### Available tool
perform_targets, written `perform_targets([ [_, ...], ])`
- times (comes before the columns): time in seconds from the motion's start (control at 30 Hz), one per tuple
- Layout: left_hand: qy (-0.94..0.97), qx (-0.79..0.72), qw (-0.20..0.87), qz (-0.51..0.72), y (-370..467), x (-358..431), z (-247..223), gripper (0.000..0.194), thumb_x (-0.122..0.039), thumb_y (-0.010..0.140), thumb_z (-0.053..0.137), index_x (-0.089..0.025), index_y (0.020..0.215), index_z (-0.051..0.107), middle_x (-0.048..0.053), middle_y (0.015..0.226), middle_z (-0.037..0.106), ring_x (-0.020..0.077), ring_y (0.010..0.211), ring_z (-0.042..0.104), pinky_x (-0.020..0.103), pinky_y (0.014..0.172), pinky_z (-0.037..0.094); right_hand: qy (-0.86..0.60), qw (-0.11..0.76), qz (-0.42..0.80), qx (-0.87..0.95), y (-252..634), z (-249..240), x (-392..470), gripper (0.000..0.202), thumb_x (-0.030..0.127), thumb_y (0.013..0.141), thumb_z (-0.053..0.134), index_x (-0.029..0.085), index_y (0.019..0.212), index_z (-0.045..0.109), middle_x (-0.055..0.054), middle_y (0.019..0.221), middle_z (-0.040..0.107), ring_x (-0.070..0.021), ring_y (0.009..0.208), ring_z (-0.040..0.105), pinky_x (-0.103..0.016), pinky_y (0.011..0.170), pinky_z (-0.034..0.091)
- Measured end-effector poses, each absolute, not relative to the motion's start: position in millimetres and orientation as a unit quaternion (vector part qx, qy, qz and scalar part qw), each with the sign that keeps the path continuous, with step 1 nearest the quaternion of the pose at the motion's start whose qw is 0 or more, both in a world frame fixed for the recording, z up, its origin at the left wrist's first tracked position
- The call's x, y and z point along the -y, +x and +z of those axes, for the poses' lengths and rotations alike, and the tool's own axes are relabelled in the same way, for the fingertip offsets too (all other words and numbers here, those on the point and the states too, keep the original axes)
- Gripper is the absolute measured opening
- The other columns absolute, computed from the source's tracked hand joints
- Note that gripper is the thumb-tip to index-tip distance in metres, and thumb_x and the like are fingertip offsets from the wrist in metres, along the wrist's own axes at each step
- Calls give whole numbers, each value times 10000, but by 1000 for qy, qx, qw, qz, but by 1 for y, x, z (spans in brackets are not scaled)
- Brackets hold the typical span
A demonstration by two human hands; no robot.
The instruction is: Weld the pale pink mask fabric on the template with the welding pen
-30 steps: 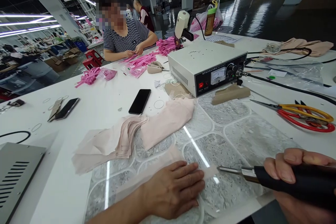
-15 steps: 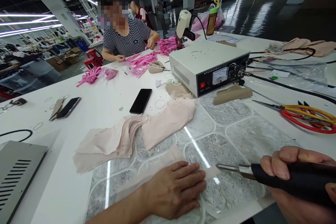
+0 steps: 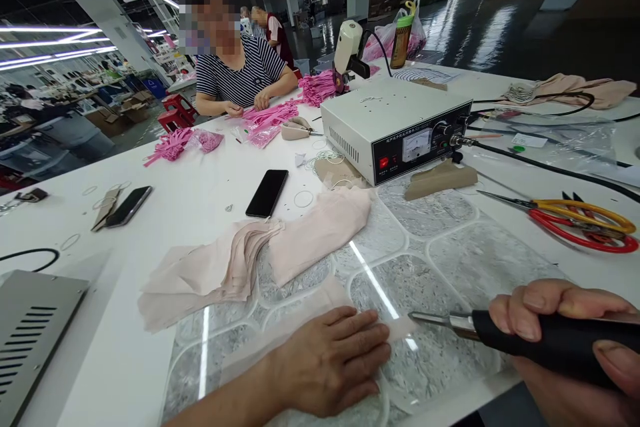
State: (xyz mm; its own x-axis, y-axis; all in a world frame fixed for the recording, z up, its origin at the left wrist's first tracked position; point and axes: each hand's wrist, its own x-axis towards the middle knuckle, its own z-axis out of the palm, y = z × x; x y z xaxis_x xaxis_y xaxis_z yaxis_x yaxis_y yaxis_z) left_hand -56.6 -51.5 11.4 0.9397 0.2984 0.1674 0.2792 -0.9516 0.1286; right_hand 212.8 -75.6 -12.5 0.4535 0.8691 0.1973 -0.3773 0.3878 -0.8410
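My right hand [image 3: 565, 347] runs off the picture's right and bottom edges, so I see only part of the black tool handle [image 3: 545, 345] it grips. My left hand [image 3: 333, 360] covers most of the thin pink fabric strip [image 3: 300, 320] beneath it. The grey box [image 3: 30, 327] at my left is cut by the edge. The lettering on the white machine [image 3: 395, 123] is too small to read.

L hand [image 3: 333, 360] flat on pink fabric strip [image 3: 300, 323]; R hand [image 3: 565, 340] grips cutter tool [image 3: 525, 340].
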Motion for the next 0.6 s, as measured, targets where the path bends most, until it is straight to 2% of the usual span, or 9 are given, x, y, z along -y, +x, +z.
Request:
perform_targets([
  [0.23, 983, -144, 54, 96, -57, 52, 10, 408, -348, 1020, 337, -88, 1246, 556, 71, 1370, 535, 248, 1300, 456, 371, 1048, 410, -356, 798, 394, 286, 235, -35, 75, 217, 456, 704, 569, 312, 863, 539, 1, 735, 310, -200, 524, 338, -408, 394, 362],
  [0.33, 983, -144, 56, 96, -57, 52, 9, 410, -348, 1019, 339, -86, 1254, 549, 74, 1373, 531, 252, 1303, 453, 377, 1046, 412, -356, 785, 412, 295, 243, -49, 79, 252, 432, 646, 602, 346, 880, 562, -8, 731, 360, -224, 531, 391, -437, 400, 369],
  [0.47, 984, -144, 57, 93, -57, 52, 9, 405, -346, 1014, 353, -88, 1258, 546, 86, 1375, 527, 251, 1307, 451, 376, 1048, 414, -390, 750, 415, 336, 251, -58, 83, 272, 439, 552, 682, 371, 787, 564, -24, 744, 421, -257, 582, 465, -453, 442, 378],
  [0.6, 983, -144, 56, 98, -57, 52, 9, 401, -346, 1008, 371, -87, 1260, 544, 96, 1370, 529, 249, 1311, 448, 373, 1051, 412, -403, 740, 406, 354, 253, -60, 82, 270, 484, 561, 676, 371, 773, 554, -31, 740, 420, -260, 579, 461, -461, 443, 375],
])
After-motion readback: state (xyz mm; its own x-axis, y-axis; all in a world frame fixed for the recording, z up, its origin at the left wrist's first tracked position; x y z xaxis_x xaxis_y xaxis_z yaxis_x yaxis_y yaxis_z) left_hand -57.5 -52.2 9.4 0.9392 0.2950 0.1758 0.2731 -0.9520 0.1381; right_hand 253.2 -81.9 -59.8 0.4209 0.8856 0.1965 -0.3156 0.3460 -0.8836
